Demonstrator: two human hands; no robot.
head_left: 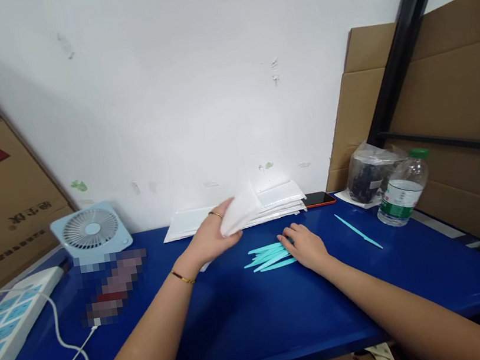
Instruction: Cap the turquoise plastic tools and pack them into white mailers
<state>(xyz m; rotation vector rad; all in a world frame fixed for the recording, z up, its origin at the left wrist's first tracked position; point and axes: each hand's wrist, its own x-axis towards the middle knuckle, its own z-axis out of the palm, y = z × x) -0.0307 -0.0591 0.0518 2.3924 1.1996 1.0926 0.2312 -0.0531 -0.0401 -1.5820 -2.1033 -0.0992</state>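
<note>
My left hand (212, 237) is closed on a thin white translucent sheet or bag (239, 210), raised above the blue table in front of a white stack. My right hand (305, 245) rests at the right end of a pile of turquoise plastic sticks (268, 256), its fingers bent over their ends. Apart from the pile, a single turquoise stick (358, 231) lies to the right. Behind my hands, a stack of flat white packets (282, 198) lies against the wall.
On the blue table (261, 332), a fan (92, 230), a power strip (18, 318) with cables and a blurred item are at left. A phone (319, 198), a wrapped dark object (365, 177) and a water bottle (404, 192) stand or lie at right. Cardboard flanks both sides.
</note>
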